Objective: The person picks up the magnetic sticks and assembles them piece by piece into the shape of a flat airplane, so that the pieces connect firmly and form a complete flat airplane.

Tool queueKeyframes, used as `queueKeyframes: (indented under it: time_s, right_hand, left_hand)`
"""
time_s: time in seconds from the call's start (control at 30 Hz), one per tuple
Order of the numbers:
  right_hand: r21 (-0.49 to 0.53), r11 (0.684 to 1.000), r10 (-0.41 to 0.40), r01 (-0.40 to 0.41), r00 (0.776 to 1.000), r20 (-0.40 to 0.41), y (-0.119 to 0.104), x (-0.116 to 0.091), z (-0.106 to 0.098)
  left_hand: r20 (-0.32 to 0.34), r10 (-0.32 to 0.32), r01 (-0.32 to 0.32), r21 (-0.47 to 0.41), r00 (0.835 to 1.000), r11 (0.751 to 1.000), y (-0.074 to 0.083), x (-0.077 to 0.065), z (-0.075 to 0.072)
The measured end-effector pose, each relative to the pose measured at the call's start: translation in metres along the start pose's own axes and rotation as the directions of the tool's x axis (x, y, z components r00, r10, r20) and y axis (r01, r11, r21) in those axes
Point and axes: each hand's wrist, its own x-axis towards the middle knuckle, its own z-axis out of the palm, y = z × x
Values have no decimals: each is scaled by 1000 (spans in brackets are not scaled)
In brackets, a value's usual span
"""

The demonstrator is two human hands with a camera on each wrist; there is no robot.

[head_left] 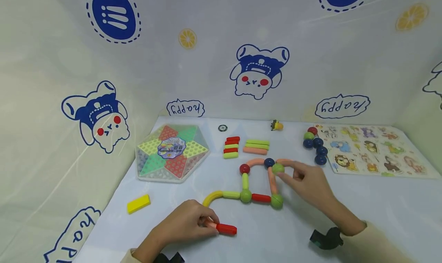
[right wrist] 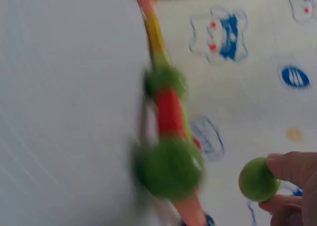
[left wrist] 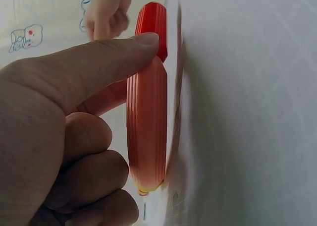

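My left hand [head_left: 190,221] pinches a pink ribbed stick [left wrist: 147,122] between thumb and fingers. A red stick [head_left: 226,229] joins its end, with the thumb tip lying over the joint in the left wrist view. From this hand a yellow curved stick [head_left: 212,196] leads to a light green stick [head_left: 231,194] and a green ball [head_left: 246,195]. A red stick, several balls and pink sticks make a closed frame beyond it. My right hand [head_left: 309,180] pinches another green ball [right wrist: 259,179] beside the blue ball [head_left: 269,162] at the frame's far corner.
A hexagonal clear box [head_left: 203,164] with coloured triangles stands at the back left. A yellow block [head_left: 139,204] lies before it. Short sticks [head_left: 231,147] and longer sticks [head_left: 256,147] lie behind the frame. Loose balls [head_left: 318,142] sit beside an animal picture board [head_left: 374,150] at right.
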Motion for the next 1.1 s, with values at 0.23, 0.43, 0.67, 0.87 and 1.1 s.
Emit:
queueKeyframes:
  time_s: [0.23,0.43,0.67,0.87,1.1]
  right_hand:
    - [212,976,-111,52,955,275,-35,-52,34]
    - [293,950,-217,111,908,359,-45,-74,45]
    - [358,921,-297,156,875,383,-47,-76,51]
    - [369,915,-309,163,871,382,-50,-80,56]
    - [350,916,-325,197,875,358,-52,-82,61]
  left_hand:
    - [29,-33,34,-22,999,999,0,-1,0]
    - [6,-2,2,-21,1000,1000,0,-2,3]
    - [-13,18,-19,-17,1000,1000,0,0,1]
    - [-1,4,-4,-17,1000,1000,0,-1,0]
    - [4,1,-1,-8,1000,1000,1,0,-1]
